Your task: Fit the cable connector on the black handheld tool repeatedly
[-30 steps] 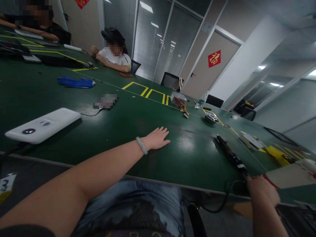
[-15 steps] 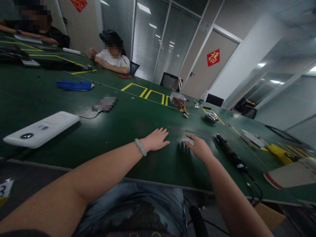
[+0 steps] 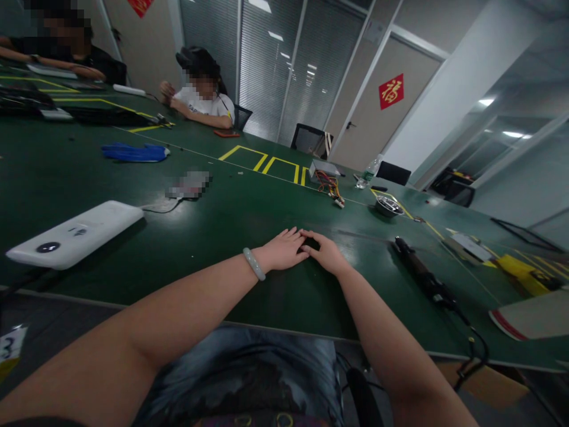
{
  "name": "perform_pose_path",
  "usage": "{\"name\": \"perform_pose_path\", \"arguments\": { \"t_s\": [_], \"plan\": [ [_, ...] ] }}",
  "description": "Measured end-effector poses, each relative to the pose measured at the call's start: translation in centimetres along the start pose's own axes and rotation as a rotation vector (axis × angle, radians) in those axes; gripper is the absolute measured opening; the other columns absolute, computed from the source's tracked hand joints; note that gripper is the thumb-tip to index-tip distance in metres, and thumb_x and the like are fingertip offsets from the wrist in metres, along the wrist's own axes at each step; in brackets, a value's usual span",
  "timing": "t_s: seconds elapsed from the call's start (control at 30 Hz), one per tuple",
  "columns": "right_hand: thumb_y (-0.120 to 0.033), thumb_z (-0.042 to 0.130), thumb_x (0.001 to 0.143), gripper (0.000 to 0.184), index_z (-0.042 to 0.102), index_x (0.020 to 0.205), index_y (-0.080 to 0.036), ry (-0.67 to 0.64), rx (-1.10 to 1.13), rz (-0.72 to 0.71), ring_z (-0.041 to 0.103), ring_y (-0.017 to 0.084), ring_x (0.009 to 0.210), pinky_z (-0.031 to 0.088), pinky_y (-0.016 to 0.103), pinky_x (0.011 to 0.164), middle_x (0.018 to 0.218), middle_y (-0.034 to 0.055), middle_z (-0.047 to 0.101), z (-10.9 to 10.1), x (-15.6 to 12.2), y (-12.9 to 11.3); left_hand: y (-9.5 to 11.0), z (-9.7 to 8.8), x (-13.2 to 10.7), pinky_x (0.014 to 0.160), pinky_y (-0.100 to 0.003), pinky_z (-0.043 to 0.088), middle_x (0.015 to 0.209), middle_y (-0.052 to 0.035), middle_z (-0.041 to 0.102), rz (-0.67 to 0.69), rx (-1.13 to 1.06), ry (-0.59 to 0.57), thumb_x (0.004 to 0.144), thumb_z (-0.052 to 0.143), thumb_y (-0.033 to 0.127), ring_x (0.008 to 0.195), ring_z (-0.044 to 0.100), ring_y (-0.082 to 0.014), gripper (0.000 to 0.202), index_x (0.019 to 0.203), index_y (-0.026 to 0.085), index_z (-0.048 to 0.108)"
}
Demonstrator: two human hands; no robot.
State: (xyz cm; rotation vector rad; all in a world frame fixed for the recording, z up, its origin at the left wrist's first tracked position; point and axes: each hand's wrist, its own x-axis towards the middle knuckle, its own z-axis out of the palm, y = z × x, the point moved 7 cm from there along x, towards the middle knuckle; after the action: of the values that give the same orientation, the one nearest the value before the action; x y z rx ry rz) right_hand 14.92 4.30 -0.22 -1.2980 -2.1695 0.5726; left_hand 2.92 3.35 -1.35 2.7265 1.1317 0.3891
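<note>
My left hand (image 3: 284,249) lies palm down on the green table (image 3: 249,207), its fingers stretched out and the thumb apart. A pale bangle (image 3: 253,264) circles the left wrist. My right hand (image 3: 326,252) rests on the table beside it, fingers extended and slightly bent. Its fingertips and thumb meet the fingertips and thumb of the left hand, leaving a small gap between the two hands. Neither hand holds anything. To the right of my right hand lies a long black device (image 3: 422,276) with a cable.
At left lie a white power bank (image 3: 75,234) with a cable and a blue bundle (image 3: 136,153). Wired metal box (image 3: 324,171), plastic bottle (image 3: 368,173) and metal bowl (image 3: 389,206) stand farther back. A paper cup (image 3: 531,314) lies at right. Two people sit across the table.
My right hand has moved left along the table until its fingertips touch my left hand. The left hand has stayed in place. The view has shifted slightly.
</note>
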Motion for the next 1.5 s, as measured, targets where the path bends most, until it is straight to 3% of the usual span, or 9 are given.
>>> {"name": "perform_pose_path", "arguments": {
  "t_s": [0.43, 0.63, 0.83, 0.97, 1.03, 1.13, 1.3, 1.4, 1.5],
  "plan": [
    [-0.031, 0.061, 0.084, 0.049, 0.053, 0.132, -0.030, -0.018, 0.040, -0.010, 0.042, 0.018, 0.131, 0.030, 0.038, 0.112, 0.135, 0.0007, 0.054, 0.0, 0.1, 0.2, 0.3, -0.7, 0.0, 0.111, -0.047, 0.021, 0.151, -0.0135, 0.030, 0.032, 0.008, 0.010, 0.098, 0.025, 0.050, 0.140, 0.023, -0.0297, 0.058, 0.144, 0.016, 0.034],
    [-0.028, 0.062, 0.083, 0.047, 0.056, 0.130, -0.027, -0.028, 0.091, 0.016, 0.043, 0.018, 0.130, 0.030, 0.038, 0.111, 0.134, 0.0023, 0.055, -0.3, 0.3, 0.4, 0.1, -0.9, 0.2, 0.111, -0.047, 0.021, 0.149, -0.0050, 0.036, 0.046, -0.046, 0.006, 0.100, 0.024, 0.048, 0.140, 0.025, -0.0264, 0.047, 0.134, 0.029, 0.048],
    [-0.030, 0.060, 0.084, 0.040, 0.060, 0.124, -0.026, -0.020, 0.118, 0.055, 0.055, 0.018, 0.117, 0.037, 0.037, 0.105, 0.126, 0.0028, 0.061, -1.0, -0.2, 0.1, 0.2, -0.9, 0.5, 0.110, -0.052, 0.021, 0.148, -0.0018, 0.039, 0.018, -0.121, -0.033, 0.099, 0.023, 0.053, 0.140, 0.025, -0.0302, 0.047, 0.135, 0.036, 0.047],
    [-0.031, 0.065, 0.079, 0.049, 0.057, 0.128, -0.028, -0.003, 0.074, 0.058, 0.054, 0.020, 0.116, 0.039, 0.037, 0.103, 0.127, 0.0028, 0.060, -2.1, -0.5, 0.4, 0.8, -1.1, 0.2, 0.110, -0.056, 0.017, 0.151, -0.0023, 0.033, 0.049, -0.144, -0.039, 0.098, 0.023, 0.055, 0.140, 0.023, -0.0315, 0.048, 0.138, 0.038, 0.042],
    [-0.034, 0.066, 0.078, 0.052, 0.056, 0.129, -0.027, 0.080, 0.017, 0.087, 0.053, 0.021, 0.117, 0.039, 0.039, 0.102, 0.128, 0.0040, 0.059, -4.0, -1.0, 1.3, 1.0, -1.1, 0.1, 0.110, -0.056, 0.016, 0.151, -0.0033, 0.032, 0.077, -0.158, -0.053, 0.098, 0.022, 0.055, 0.141, 0.022, -0.0296, 0.049, 0.140, 0.037, 0.039],
    [-0.040, 0.056, 0.084, 0.049, 0.054, 0.130, -0.023, 0.416, -0.116, 0.170, 0.053, 0.023, 0.115, 0.039, 0.041, 0.100, 0.129, 0.0079, 0.057, -9.8, -3.2, 3.5, 0.6, -1.1, -0.2, 0.111, -0.052, 0.018, 0.152, -0.0039, 0.030, 0.108, -0.171, -0.071, 0.099, 0.025, 0.051, 0.141, 0.022, -0.0255, 0.048, 0.142, 0.035, 0.035],
    [-0.035, 0.046, 0.085, 0.037, 0.065, 0.109, -0.015, 1.050, -0.527, 0.446, 0.050, 0.026, 0.115, 0.038, 0.038, 0.099, 0.118, 0.0155, 0.058, -19.4, -12.3, 7.9, -0.2, -1.5, -0.3, 0.112, -0.044, 0.021, 0.150, -0.0042, 0.035, 0.105, -0.172, -0.030, 0.098, 0.035, 0.042, 0.139, 0.029, -0.0219, 0.044, 0.140, 0.030, 0.042],
    [-0.036, 0.048, 0.082, 0.032, 0.068, 0.097, -0.017, 1.193, -0.728, 0.737, 0.049, 0.031, 0.115, 0.039, 0.044, 0.097, 0.117, 0.0169, 0.056, -22.2, -18.2, 10.8, -0.2, -1.6, -0.3, 0.112, -0.043, 0.023, 0.148, -0.0039, 0.037, 0.097, -0.175, -0.018, 0.096, 0.039, 0.039, 0.138, 0.031, -0.0221, 0.043, 0.137, 0.028, 0.046],
    [-0.038, 0.049, 0.080, 0.032, 0.069, 0.096, -0.019, 1.201, -0.802, 0.954, 0.047, 0.037, 0.115, 0.038, 0.053, 0.093, 0.120, 0.0184, 0.053, -23.4, -22.3, 13.2, -0.2, -1.5, -0.3, 0.112, -0.042, 0.023, 0.148, -0.0043, 0.037, 0.087, -0.178, -0.024, 0.095, 0.041, 0.038, 0.138, 0.031, -0.0225, 0.043, 0.137, 0.027, 0.047]
  ]
}}
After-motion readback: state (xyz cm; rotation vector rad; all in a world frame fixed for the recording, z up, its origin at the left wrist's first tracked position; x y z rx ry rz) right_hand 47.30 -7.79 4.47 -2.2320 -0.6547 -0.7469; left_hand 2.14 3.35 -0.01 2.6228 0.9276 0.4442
